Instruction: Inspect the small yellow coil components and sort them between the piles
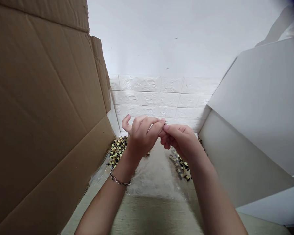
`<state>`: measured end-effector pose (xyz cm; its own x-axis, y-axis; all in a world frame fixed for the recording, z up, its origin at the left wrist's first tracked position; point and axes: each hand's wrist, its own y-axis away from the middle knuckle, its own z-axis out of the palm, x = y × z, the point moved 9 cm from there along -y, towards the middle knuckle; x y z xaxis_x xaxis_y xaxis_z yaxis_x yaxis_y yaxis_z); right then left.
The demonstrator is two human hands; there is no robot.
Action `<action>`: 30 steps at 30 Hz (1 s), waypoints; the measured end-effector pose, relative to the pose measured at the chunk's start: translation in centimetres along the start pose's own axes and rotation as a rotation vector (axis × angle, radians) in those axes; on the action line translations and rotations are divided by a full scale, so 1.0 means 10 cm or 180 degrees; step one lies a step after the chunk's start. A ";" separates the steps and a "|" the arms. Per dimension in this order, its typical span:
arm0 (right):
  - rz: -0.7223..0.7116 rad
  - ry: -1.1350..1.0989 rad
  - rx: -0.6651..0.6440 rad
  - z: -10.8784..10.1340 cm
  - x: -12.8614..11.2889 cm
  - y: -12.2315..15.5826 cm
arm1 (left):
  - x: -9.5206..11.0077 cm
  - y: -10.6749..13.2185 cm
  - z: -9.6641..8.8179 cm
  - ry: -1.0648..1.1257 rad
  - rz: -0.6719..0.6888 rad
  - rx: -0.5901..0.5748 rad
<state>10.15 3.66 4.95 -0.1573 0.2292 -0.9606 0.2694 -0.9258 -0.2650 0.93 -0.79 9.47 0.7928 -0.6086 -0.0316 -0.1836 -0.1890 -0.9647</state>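
Note:
My left hand [142,133] and my right hand [182,138] meet at the fingertips above the middle of the table. Pinched between them is a small dark part with a thin wire [165,117] sticking upward; the fingers cover most of it. My left little finger is stretched away from the others. Behind and below my left wrist lies a pile of small yellow-and-black parts [117,150], apparently wire-wound components. A second heap of similar parts [183,168] sits below my right hand, partly hidden by the forearm.
A clear plastic sheet [154,179] covers part of the pale wooden table [156,215]. Tall brown cardboard [44,98] stands on the left, white board panels [259,98] on the right. A white brick-patterned wall [149,98] closes off the back.

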 end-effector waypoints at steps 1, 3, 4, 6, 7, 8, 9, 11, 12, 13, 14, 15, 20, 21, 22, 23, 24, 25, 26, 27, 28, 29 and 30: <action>-0.0004 0.0032 -0.0005 0.00 0.00 0.00 | -0.01 0.00 0.00 0.0073 -0.0045 -0.0012; -0.0017 0.0091 -0.0010 0.00 0.01 -0.01 | -0.01 -0.01 -0.01 0.0095 -0.0042 0.0008; -0.0022 0.0114 -0.0008 0.00 0.01 -0.01 | 0.00 -0.01 -0.02 0.0039 -0.0005 0.0042; -0.0024 0.0141 0.0005 0.00 0.01 -0.01 | 0.02 -0.02 -0.04 -0.0116 0.0074 0.0111; -0.0024 0.0155 0.0013 0.00 0.01 -0.01 | 0.03 -0.02 -0.04 -0.0169 0.0089 0.0139; -0.0026 0.0173 0.0021 0.00 0.01 -0.01 | 0.02 -0.03 -0.05 -0.0186 0.0081 0.0152; -0.0031 0.0194 0.0033 0.00 0.01 -0.02 | 0.01 -0.03 -0.05 -0.0172 0.0057 0.0154; -0.0053 0.0258 0.0073 -0.01 -0.01 -0.02 | 0.00 -0.04 -0.05 -0.0131 -0.0006 0.0145; -0.0070 0.0302 0.0099 -0.01 -0.02 -0.02 | -0.01 -0.04 -0.05 -0.0125 -0.0038 0.0143; -0.0091 0.0352 0.0129 -0.02 -0.03 -0.02 | -0.02 -0.05 -0.05 -0.0125 -0.0065 0.0147; -0.0114 0.0413 0.0157 -0.02 -0.04 -0.02 | -0.02 -0.05 -0.05 -0.0126 -0.0092 0.0152; -0.0140 0.0483 0.0192 -0.03 -0.05 -0.02 | -0.03 -0.06 -0.05 -0.0115 -0.0123 0.0160; -0.0389 0.0873 0.0507 -0.13 -0.13 -0.02 | -0.08 -0.09 -0.01 0.0094 -0.0270 0.0051; -0.0451 0.0953 0.0585 -0.15 -0.15 -0.02 | -0.09 -0.09 0.00 0.0112 -0.0287 0.0017; -0.0503 0.1027 0.0663 -0.17 -0.17 -0.02 | -0.09 -0.09 0.01 0.0120 -0.0294 -0.0005; -0.0537 0.1097 0.0744 -0.20 -0.18 -0.01 | -0.09 -0.09 0.01 0.0124 -0.0293 -0.0006; -0.0562 0.1162 0.0829 -0.23 -0.19 0.00 | -0.09 -0.09 0.01 0.0130 -0.0284 0.0008; -0.0572 0.1222 0.0907 -0.25 -0.19 0.01 | -0.09 -0.09 0.01 0.0138 -0.0277 0.0030; -0.0575 0.1279 0.0979 -0.27 -0.20 0.02 | -0.08 -0.09 0.01 0.0147 -0.0276 0.0053; -0.0590 0.1340 0.1044 -0.29 -0.21 0.03 | -0.08 -0.09 0.00 0.0159 -0.0271 0.0078; -0.0620 0.1411 0.1101 -0.31 -0.22 0.05 | -0.07 -0.09 0.00 0.0168 -0.0267 0.0089; -0.0658 0.1490 0.1152 -0.32 -0.24 0.06 | -0.06 -0.09 0.00 0.0175 -0.0265 0.0096; -0.0696 0.1571 0.1195 -0.33 -0.25 0.07 | -0.05 -0.09 0.00 0.0180 -0.0254 0.0104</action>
<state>13.85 3.47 6.94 0.3077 0.4523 -0.8371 -0.0832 -0.8636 -0.4972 0.68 -0.28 10.31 0.7700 -0.6353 0.0595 -0.1015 -0.2140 -0.9716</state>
